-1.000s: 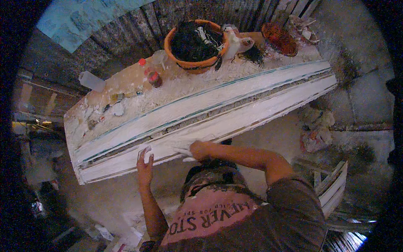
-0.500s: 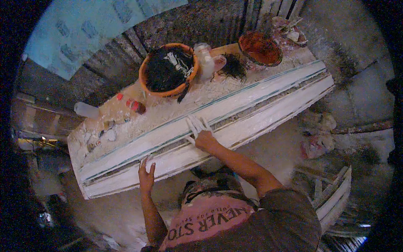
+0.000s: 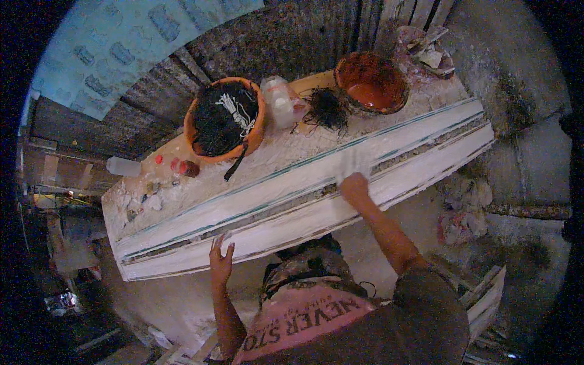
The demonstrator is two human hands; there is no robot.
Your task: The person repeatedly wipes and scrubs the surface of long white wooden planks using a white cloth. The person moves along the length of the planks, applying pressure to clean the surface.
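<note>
A long white plaster moulding (image 3: 304, 201) lies across the workbench (image 3: 182, 164), running from lower left to upper right. The right hand (image 3: 354, 176), whitened and blurred, presses flat on the moulding's middle channel; I cannot tell whether its fingers are curled. The left hand (image 3: 221, 258) rests open, fingers spread, against the moulding's near edge. Behind stand an orange basin (image 3: 226, 121) of dark fibre and a brown bowl (image 3: 371, 82).
</note>
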